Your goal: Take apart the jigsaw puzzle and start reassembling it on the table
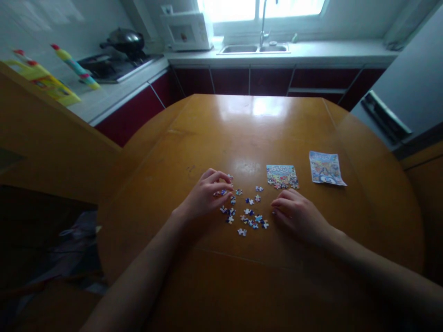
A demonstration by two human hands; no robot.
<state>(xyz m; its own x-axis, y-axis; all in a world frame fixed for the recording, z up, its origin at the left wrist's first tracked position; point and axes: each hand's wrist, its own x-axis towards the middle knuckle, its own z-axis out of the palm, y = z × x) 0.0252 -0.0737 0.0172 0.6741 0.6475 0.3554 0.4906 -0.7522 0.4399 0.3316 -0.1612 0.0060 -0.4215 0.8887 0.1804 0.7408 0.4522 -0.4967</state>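
Loose jigsaw puzzle pieces (249, 201) lie scattered on the wooden table between my two hands. My left hand (209, 191) is over the left side of the pieces, fingers bent but apart; a few pieces show beside and beneath its fingertips. Just below the partly joined puzzle (282, 175), my right hand (299, 213) rests on the table with its fingers curled in. A tiny pale spot shows at its fingertips, too small to name. The joined puzzle has a straight upper edge and an uneven lower one, close to my right fingers.
A creased picture sheet (326, 168) lies right of the joined puzzle. The round-ended wooden table (221, 133) stands before a counter with a sink (256, 49), a microwave (187, 31) and a stove with a wok (124, 41). Yellow bottles (48, 78) are at the left.
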